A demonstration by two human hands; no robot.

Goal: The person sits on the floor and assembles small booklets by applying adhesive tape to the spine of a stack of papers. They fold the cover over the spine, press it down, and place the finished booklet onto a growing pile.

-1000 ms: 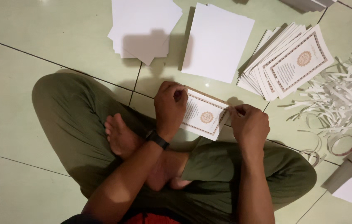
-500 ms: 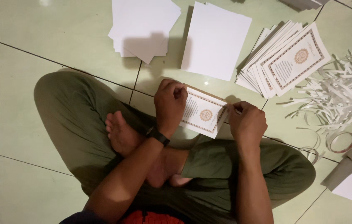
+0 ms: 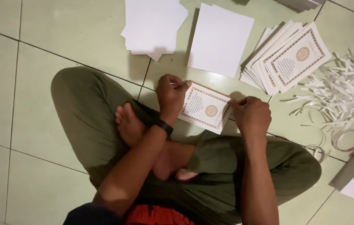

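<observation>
Seated cross-legged on a pale green tiled floor (image 3: 39,62). Left hand (image 3: 170,96) pinching the upper left corner of a printed card (image 3: 205,109) at frame centre, fingers closed on it; right hand (image 3: 250,114) curling shut over its right edge. Lying beyond: blank white sheets (image 3: 220,39) at top centre, fanned printed cards (image 3: 289,58) upper right, paper strips (image 3: 343,91) far right.

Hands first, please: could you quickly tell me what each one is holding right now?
Left hand: closed, pinching the left edge of the printed card.
Right hand: closed on the card's right edge.
</observation>
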